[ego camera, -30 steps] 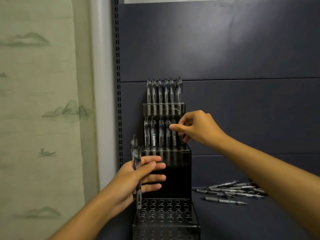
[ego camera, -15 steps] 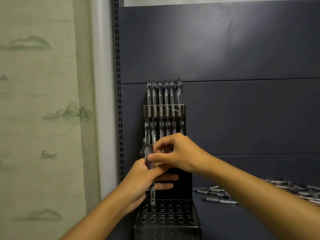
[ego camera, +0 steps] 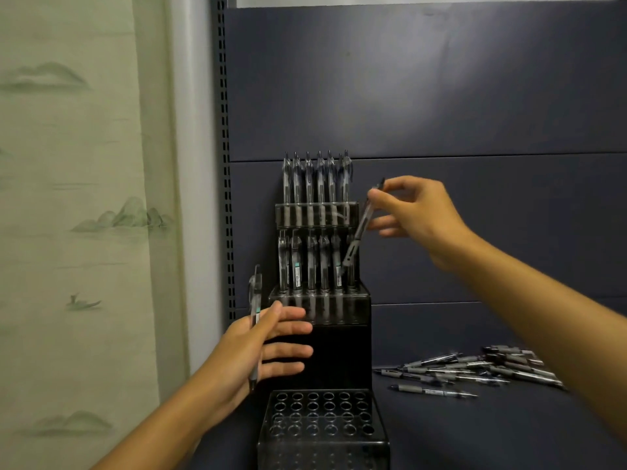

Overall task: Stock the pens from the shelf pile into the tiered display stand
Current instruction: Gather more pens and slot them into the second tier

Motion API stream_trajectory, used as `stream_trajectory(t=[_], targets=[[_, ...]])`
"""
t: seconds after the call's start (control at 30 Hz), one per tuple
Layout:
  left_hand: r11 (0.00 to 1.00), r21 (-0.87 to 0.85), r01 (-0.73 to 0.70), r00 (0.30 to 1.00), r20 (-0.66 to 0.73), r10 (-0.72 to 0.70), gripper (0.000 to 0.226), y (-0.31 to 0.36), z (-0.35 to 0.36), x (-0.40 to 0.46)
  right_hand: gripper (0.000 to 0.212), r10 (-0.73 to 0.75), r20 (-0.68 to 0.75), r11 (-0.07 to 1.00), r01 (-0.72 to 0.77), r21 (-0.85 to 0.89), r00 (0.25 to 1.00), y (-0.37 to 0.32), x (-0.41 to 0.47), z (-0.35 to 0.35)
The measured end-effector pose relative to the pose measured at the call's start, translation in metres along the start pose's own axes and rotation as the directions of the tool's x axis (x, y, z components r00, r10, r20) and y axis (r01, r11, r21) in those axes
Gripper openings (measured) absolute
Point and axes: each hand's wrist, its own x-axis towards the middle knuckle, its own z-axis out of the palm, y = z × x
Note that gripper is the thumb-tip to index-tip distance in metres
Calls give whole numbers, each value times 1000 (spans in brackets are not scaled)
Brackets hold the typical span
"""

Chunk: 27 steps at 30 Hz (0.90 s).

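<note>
Up right of the stand (ego camera: 325,334), the right hand (ego camera: 415,212) pinches a tilted pen (ego camera: 361,228) over the middle tier. Lower left, the left hand (ego camera: 261,347) holds a second pen (ego camera: 255,296) upright under its thumb, fingers straight. Loose pens (ego camera: 475,368) lie on the shelf (ego camera: 509,435), right.

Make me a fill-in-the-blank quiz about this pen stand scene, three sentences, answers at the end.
1. The right hand holds a pen tilted beside the stand's ____ tier.
2. The stand's bottom tier holds ____ pens.
3. The loose pen pile lies on the shelf to the ____ of the stand.

Missing words: middle; no; right
</note>
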Motion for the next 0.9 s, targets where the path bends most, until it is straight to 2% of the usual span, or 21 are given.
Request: stream_trajectory(t=[0.17,0.6,0.9], targets=[[1000,22,19,1000,-12,-19,34,-3,3,1,26,42,-36,998,-44,-45,998,19,5,-8],[998,57,24,1000,-8,-24,30,-7,4,3,24,-28,26,978,33,-204,999,21,2,1],[997,71,25,999,-23,-23,30,-8,1,3,23,-29,66,978,42,-205,997,26,1,11]])
